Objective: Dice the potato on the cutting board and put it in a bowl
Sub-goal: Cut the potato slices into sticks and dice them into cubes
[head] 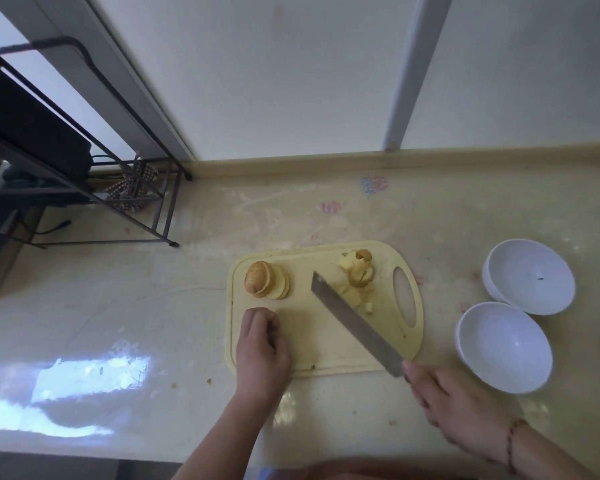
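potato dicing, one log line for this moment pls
right hand holds knife | left hand curled on cutting board | potato slices undiced | bowls empty

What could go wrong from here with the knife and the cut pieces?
1. The left hand rests on the cutting board beside the knife blade; a slip could nick it.
2. Diced pieces sit near the board's handle hole and could scatter.
3. The sliced potato stack could topple.
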{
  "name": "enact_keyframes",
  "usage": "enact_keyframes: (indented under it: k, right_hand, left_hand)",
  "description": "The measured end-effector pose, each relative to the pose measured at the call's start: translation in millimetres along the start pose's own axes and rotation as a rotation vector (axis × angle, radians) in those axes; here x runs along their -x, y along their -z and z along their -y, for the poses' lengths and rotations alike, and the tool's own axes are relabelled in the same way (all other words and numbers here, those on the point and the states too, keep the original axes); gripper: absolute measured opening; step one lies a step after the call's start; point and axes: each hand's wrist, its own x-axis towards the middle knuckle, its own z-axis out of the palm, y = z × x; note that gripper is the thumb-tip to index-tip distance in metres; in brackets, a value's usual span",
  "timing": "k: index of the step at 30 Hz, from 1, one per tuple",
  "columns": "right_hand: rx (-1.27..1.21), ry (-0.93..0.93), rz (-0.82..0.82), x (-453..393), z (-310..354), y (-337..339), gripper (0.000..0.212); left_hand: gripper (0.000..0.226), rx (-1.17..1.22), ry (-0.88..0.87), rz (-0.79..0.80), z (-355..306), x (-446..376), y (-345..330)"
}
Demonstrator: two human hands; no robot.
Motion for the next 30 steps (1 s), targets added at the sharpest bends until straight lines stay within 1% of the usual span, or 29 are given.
enact_keyframes:
  k: [4,7,8,10,11,13,14,15,17,19,20,22,23,25,30]
  right_hand:
    - [-0.06,-0.016,0.004,-8.5,-0.6,7.8,0.056]
    - [-0.037,0.015,0.011,-8.4,3.0,3.9,0.054]
    - [-0.029,0.026,0.008,-7.6,3.1,2.5,0.053]
    - [-0.015,0.044,0.001,-4.8,1.9,-0.2,0.053]
    - [-0.013,0.05,0.002,-3.8,0.2,-1.2,0.053]
    - [-0.038,0.054,0.007,-2.9,-2.4,-3.9,0.055]
    - [-0.054,0.052,0.007,-3.0,-4.1,-5.4,0.057]
    - [-0.063,0.045,0.006,-3.8,-5.8,-6.9,0.058]
    - [-0.052,0.03,0.004,-5.1,-7.1,-8.8,0.059]
    - [-0.037,0.022,-0.004,-5.7,-6.5,-8.9,0.057]
    - [-0.042,0.022,-0.001,-5.9,-6.3,-9.2,0.057]
    - [-0.057,0.026,0.004,-5.5,-5.4,-9.6,0.055]
    - [-0.063,0.023,0.003,-5.6,-5.3,-10.2,0.054]
    - [-0.076,0.029,0.005,-6.1,-5.4,-11.9,0.054]
    - [-0.087,0.025,0.003,-7.8,-7.0,-15.1,0.055]
  left_hand:
    - [0.036,-0.009,-0.006,-0.014,-2.0,1.7,-1.5]
    - [0.034,0.013,-0.018,0.008,-2.0,0.3,0.1]
    - [0.029,0.018,-0.061,0.02,-1.3,-1.9,1.8]
    - [0.013,-0.006,-0.238,0.026,-1.0,-10.1,5.9]
    - [0.014,-0.039,-0.333,0.015,-1.3,-17.2,8.2]
    - [0.024,-0.154,-0.467,-0.002,-3.1,-38.1,14.1]
    - [0.032,-0.224,-0.502,0.014,-5.8,-50.6,18.2]
    - [0.043,-0.303,-0.513,0.064,-9.8,-63.4,22.6]
    - [0.065,-0.483,-0.472,0.259,-17.8,-86.8,32.4]
    - [0.082,-0.642,-0.4,0.475,-22.4,-106.5,38.5]
    - [0.086,-0.696,-0.366,0.557,-22.8,-114.6,40.4]
    - [0.086,-0.769,-0.329,0.68,-23.0,-126.5,42.0]
    - [0.083,-0.788,-0.334,0.709,-22.6,-129.8,41.8]
    - [0.077,-0.773,-0.342,0.713,-21.8,-132.8,41.0]
    - [0.069,-0.59,-0.276,0.737,-19.5,-135.5,40.7]
